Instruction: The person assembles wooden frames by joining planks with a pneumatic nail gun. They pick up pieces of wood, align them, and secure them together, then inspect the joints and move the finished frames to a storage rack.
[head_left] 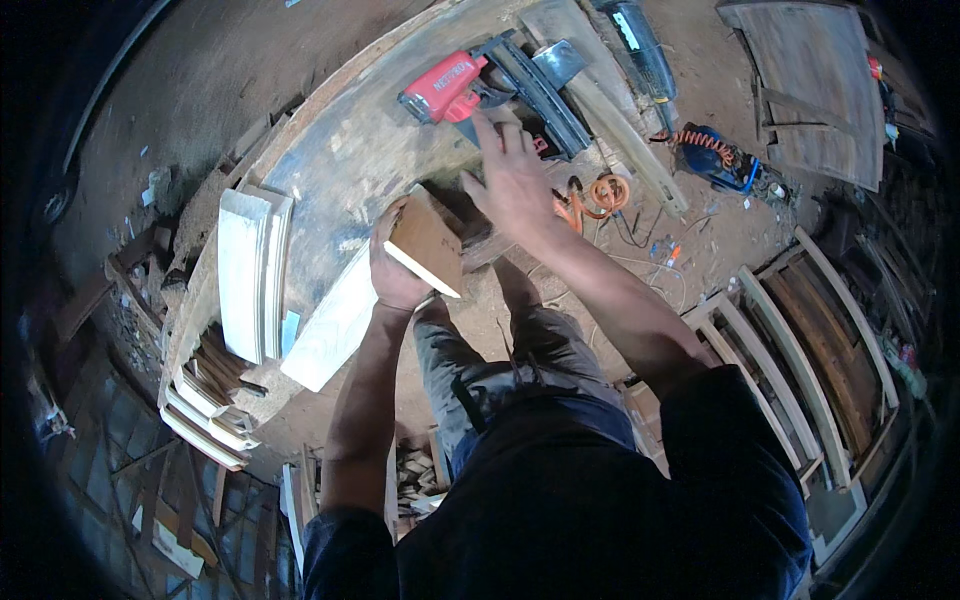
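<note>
My left hand [396,272] grips a short wooden block [432,240] with a brown face and a pale edge, holding it tilted over the workbench [350,160]. A long pale board [335,318] lies beneath it on the bench. My right hand [518,185] reaches forward with its fingers apart. Its fingertips are at the handle of a red nail gun [446,86] with a black magazine, which lies on its side at the far part of the bench. I cannot tell whether they touch it.
Pale, shaped boards [248,270] are stacked at the bench's left. An orange coiled hose [606,190] hangs by its right edge. A dark power tool [638,50] lies far right, with a blue-and-black device [715,158] on the floor. Curved wooden frames [800,350] stand at the right.
</note>
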